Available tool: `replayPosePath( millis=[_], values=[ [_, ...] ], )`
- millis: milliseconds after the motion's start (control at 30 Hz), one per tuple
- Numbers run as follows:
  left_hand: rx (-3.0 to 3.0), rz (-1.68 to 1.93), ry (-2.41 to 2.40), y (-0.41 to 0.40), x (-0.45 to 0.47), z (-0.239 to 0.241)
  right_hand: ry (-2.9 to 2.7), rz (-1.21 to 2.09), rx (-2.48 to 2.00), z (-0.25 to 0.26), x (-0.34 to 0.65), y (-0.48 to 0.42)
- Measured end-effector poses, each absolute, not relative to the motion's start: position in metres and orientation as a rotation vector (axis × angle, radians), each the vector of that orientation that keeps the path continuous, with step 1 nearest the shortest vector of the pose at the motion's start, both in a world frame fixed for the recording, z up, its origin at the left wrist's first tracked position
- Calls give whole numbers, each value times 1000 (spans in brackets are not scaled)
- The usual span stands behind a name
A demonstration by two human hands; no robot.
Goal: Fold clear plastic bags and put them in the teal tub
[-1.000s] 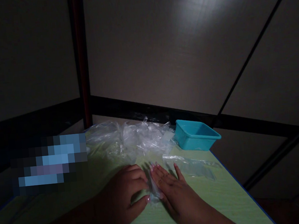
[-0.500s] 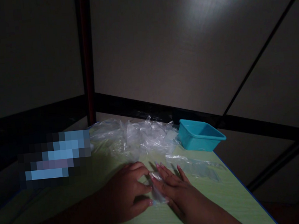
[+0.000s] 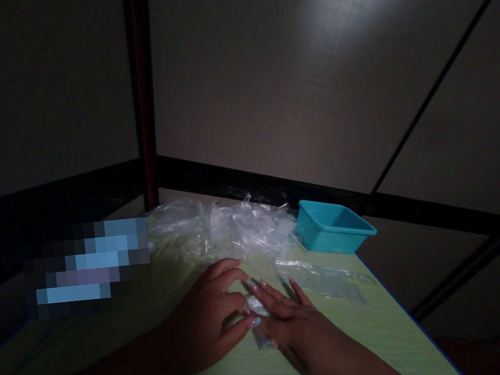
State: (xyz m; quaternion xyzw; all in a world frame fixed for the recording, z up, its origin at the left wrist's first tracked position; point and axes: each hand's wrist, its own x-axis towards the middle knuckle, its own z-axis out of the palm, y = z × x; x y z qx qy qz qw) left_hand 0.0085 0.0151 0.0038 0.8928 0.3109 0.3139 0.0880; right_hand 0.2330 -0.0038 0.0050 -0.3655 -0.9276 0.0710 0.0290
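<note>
The left hand (image 3: 205, 324) is pinching a small clear bag (image 3: 258, 306) while the outspread right hand (image 3: 297, 330) is pressing it flat, in front and left of the teal tub (image 3: 326, 244); creasing likely needs firm fingertip pressure.

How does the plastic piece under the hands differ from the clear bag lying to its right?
The plastic piece is narrow and bunched up; the clear bag is wider and spread out flat. The left hand and right hand are on the plastic piece; the clear bag lies untouched, nearer the teal tub. Both are transparent film on the green table.
</note>
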Motion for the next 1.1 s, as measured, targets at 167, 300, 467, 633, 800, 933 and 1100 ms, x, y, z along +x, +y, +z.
replayPosePath(
  millis=[167,300,467,633,800,933,1100],
  values=[
    [2582,1051,985,21,7,-2,-2893,279,-1083,6,231,-2],
    [2553,1019,925,22,7,-7,-2900,342,-1070,7,231,-1],
    [2527,855,860,19,10,-11,-2885,394,-1091,12,230,-2],
    [2546,822,882,19,11,-15,-2879,456,-1088,14,233,-2],
    [2569,805,888,21,10,-14,-2890,448,-1036,13,236,-3],
    [2575,695,877,21,7,-6,-2910,443,-1058,14,237,-6],
    [2601,718,835,21,7,-1,-2921,445,-1080,18,235,-9]
  ],
)
